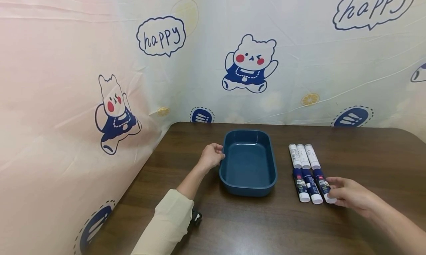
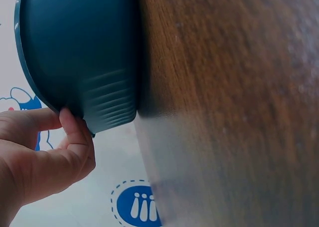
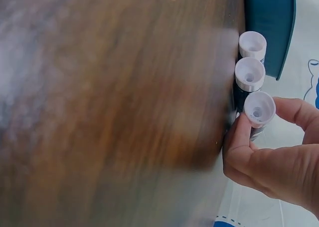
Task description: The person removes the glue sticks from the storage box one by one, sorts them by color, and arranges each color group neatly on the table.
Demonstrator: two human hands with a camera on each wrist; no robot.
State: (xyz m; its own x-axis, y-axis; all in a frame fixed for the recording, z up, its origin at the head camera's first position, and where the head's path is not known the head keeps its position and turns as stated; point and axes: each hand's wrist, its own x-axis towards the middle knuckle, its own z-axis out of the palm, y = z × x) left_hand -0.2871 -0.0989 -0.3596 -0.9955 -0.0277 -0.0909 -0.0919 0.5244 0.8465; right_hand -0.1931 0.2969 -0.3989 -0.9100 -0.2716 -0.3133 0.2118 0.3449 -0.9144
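A deep blue rectangular tray (image 1: 247,166) stands on the table. My left hand (image 1: 212,158) is at its left side; in the left wrist view the thumb and fingers pinch the tray's rim (image 2: 31,77). To the right lie three dark blue glue sticks (image 1: 312,188) side by side, white ends toward me. My right hand (image 1: 354,196) holds the rightmost blue glue stick (image 1: 321,181) near its white end, with thumb and fingers on either side of it in the right wrist view. Just beyond the blue ones lie three white glue sticks (image 1: 303,156), also in a row.
The brown wooden table (image 1: 233,225) has rounded far corners. Behind it and on the left hangs a pale cloth (image 1: 196,77) printed with cartoon bears. A small black object (image 1: 196,217) shows beside the left sleeve (image 1: 169,218).
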